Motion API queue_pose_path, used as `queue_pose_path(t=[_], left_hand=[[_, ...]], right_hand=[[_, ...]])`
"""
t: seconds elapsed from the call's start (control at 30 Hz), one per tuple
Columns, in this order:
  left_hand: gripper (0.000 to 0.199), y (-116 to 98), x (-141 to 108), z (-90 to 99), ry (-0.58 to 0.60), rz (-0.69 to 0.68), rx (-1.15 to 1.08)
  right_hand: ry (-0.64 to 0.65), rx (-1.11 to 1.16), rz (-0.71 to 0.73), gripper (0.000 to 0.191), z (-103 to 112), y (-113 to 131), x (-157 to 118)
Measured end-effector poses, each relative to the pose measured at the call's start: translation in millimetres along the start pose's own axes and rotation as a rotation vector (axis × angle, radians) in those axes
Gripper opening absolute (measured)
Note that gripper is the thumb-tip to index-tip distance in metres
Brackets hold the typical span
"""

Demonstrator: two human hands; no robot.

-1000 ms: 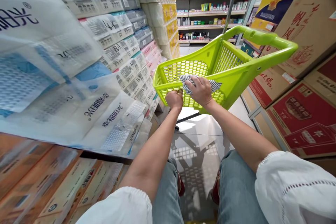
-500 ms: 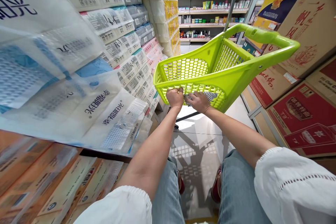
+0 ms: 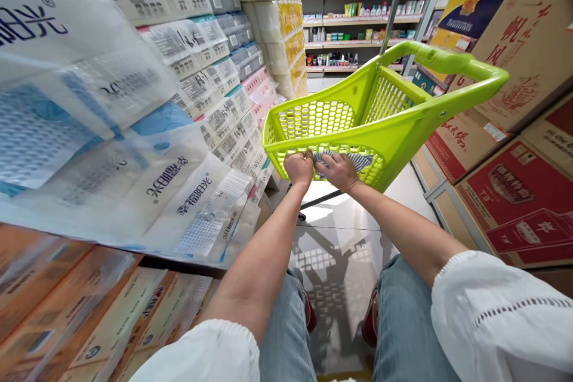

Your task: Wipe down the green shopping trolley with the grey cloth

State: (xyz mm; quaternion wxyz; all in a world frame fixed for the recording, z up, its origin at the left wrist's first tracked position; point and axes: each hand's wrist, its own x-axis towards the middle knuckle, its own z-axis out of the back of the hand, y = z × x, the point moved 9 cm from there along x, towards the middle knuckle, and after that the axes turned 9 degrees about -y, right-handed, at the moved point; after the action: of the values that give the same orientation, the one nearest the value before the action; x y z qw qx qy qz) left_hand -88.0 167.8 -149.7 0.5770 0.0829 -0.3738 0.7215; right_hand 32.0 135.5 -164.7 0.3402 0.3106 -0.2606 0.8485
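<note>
Concurrently, my left hand (image 3: 299,168) curled closed at the green cart (image 3: 403,128); my right hand (image 3: 339,172) gripped striped cloth (image 3: 362,161) against its lattice (image 3: 378,162); pale floor (image 3: 340,212) separated packs (image 3: 206,89) from cartons (image 3: 510,206).

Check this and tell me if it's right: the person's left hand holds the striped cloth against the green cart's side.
Wrong hand: the head view shows the right hand, not the left hand, holding the striped cloth against the side of the green cart.
</note>
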Motion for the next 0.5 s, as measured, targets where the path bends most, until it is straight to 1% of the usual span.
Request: queue_pose_path(t=[0.1,0.13,0.2,0.27,0.4,0.47,0.5], left_hand=[[0.051,0,0,-1.0,-0.003,-0.005,-0.015],[0.051,0,-1,-1.1,-0.009,-0.01,-0.015],[0.051,0,-1,-0.4,-0.024,-0.018,-0.007],[0.05,0,-1,0.7,-0.036,-0.024,0.001],[0.05,-2,-3,3.1,-0.035,-0.041,0.006],[0.05,-2,-3,4.0,-0.033,-0.043,0.011],[0.051,-2,-3,4.1,-0.032,-0.045,0.014]], right_hand=[[0.092,0.02,0.095,0.024,-17,14,-23],[0.106,0.025,0.108,0.024,-18,15,-25],[0.096,0.018,0.092,0.025,-13,13,-18],[0.039,-0.008,0.046,0.026,2,4,1],[-0.129,-0.043,-0.098,0.03,47,-20,44],[-0.192,-0.052,-0.168,0.032,62,-31,55],[-0.206,-0.053,-0.185,0.032,65,-33,57]])
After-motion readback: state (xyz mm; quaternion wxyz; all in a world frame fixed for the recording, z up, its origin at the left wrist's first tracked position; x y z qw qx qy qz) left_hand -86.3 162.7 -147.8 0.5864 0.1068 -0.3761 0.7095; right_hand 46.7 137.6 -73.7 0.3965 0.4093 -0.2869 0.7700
